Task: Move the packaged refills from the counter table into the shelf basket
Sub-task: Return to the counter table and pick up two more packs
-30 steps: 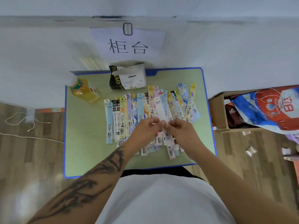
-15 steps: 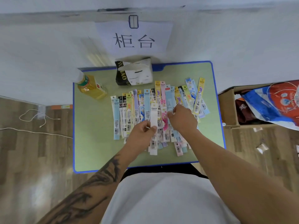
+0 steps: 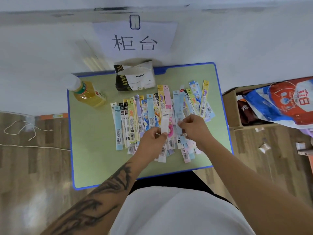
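Yellow drink bottle [image 3: 88, 94] lies up-left of the hands w/ white cap. Torn black/white bag [image 3: 135, 77] stands straight beyond them, paper sign [image 3: 135, 39] behind it. Cardboard box [image 3: 232, 107] far right; white cable [image 3: 20, 131] far left on floor.

table [image 3: 94, 160]: pale green top, blue edge
refill held up [image 3: 164, 126]: white, small barcode print
refills lying in a row [image 3: 150, 114]: light blue, pink, yellow, lilac, black, with cartoon prints and barcodes
bottle [image 3: 88, 94]: amber liquid, white cap, green-yellow label
bag [image 3: 135, 77]: white with black side
sign [image 3: 135, 39]: white, black characters
floor [image 3: 33, 167]: brown wood planks
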### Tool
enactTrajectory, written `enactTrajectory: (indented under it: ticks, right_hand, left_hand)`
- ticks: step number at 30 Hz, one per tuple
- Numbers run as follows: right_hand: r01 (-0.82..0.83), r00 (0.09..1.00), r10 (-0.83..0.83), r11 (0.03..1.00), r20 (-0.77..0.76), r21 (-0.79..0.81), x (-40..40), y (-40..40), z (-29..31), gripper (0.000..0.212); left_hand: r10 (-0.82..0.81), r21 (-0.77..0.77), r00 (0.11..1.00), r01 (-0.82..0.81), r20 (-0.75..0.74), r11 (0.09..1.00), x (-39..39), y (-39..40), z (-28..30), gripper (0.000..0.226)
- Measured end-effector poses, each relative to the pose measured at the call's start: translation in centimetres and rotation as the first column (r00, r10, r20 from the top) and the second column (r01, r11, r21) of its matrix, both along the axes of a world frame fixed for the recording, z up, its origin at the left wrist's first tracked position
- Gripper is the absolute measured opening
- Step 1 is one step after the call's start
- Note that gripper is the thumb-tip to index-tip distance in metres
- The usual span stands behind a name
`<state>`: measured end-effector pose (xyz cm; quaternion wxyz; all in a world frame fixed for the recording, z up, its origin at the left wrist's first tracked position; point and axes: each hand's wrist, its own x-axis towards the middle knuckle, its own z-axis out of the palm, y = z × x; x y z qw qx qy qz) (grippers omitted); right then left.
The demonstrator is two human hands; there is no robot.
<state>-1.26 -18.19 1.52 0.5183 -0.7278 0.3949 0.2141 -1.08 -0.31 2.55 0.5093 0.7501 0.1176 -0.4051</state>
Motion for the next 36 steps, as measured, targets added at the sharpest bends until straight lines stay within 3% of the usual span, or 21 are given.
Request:
enactTrajectory:
  ticks: [6, 10, 15, 19, 24, 36]
  right_hand:
    - [0.262, 0.955, -0.292, 0.919, 0.060, 0.293, -4.9, -1.6, 4.2, 0.015]
    - [0.311, 0.928, -0.360, 0.892, 0.100, 0.329, -8.8, -3.2, 6.1, 0.024]
    - [0.374, 0.876, -0.451, 0.859, 0.171, 0.351, -14.6, -7.0, 8.3, 0.015]
    - [0.473, 0.785, -0.568, 0.808, 0.248, 0.352, -21.2, -11.0, 10.1, 0.005]
    - [0.605, 0.651, -0.698, 0.715, 0.300, 0.350, -32.9, -16.7, 11.5, 0.019]
    - [0.785, 0.262, -0.913, 0.390, 0.311, 0.482, -53.8, -25.1, 11.2, 0.020]
  left_hand:
    - [-0.055, -0.039, 0.998, 0.055, -0.001, 0.998, 1.5, -2.2, 0.7, 0.012]
    - [-0.071, -0.060, 0.997, 0.072, 0.019, 0.996, 1.5, -5.4, 2.1, 0.008]
    - [-0.108, -0.126, 0.992, 0.116, 0.069, 0.985, -1.8, -11.8, 4.6, 0.009]
    - [-0.167, -0.196, 0.980, 0.185, 0.107, 0.963, -7.4, -18.5, 7.6, 0.009]
    - [-0.278, -0.217, 0.947, 0.308, 0.159, 0.926, -17.1, -27.2, 9.9, 0.012]
    - [-0.688, -0.116, 0.704, 0.709, 0.176, 0.696, -37.8, -41.8, 11.9, 0.012]
